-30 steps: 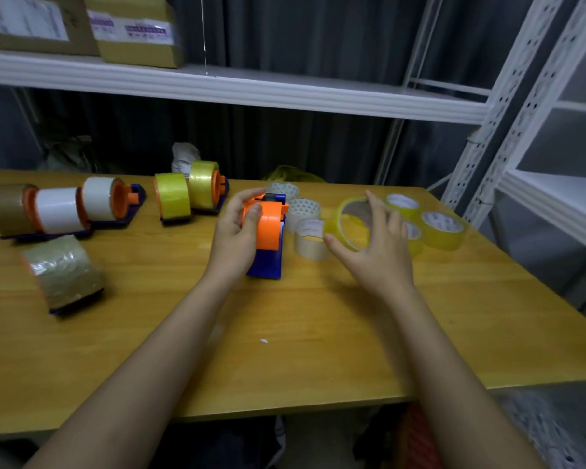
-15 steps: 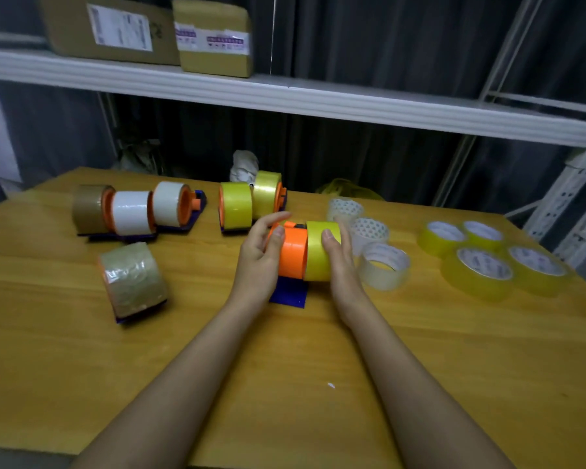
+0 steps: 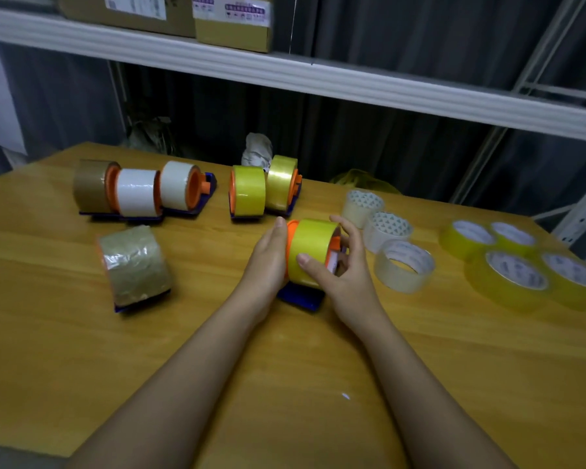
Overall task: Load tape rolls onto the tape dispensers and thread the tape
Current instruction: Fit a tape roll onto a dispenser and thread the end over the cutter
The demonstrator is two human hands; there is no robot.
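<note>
Head view, progress: six dispensers already carry rolls, as far as I can see: three in the back-left row (image 3: pixel 139 189), two at back centre (image 3: pixel 264 189), one brown one lying nearer me on the left (image 3: pixel 134 265). I judge the seventh is mid-load.
Head view, roll in hand: the yellow roll (image 3: pixel 310 247) sits on the orange hub (image 3: pixel 290 231) of the blue-based dispenser (image 3: pixel 300 297), at table centre between my hands.
Left hand: my left hand (image 3: pixel 268 258) lies flat against the hub side, fingers straight, bracing it rather than gripping.
Right hand: my right hand (image 3: pixel 339 269) wraps the roll, thumb on its front face, fingers curled round the far side.
Seating: I cannot tell whether the roll is fully home on the hub.
Left to do: threading this tape looks not yet done; three clear rolls (image 3: pixel 386 242) and four yellow rolls (image 3: pixel 515 262) lie loose to my right on the wooden table (image 3: pixel 285 384).
Spare dispensers: none visible.
</note>
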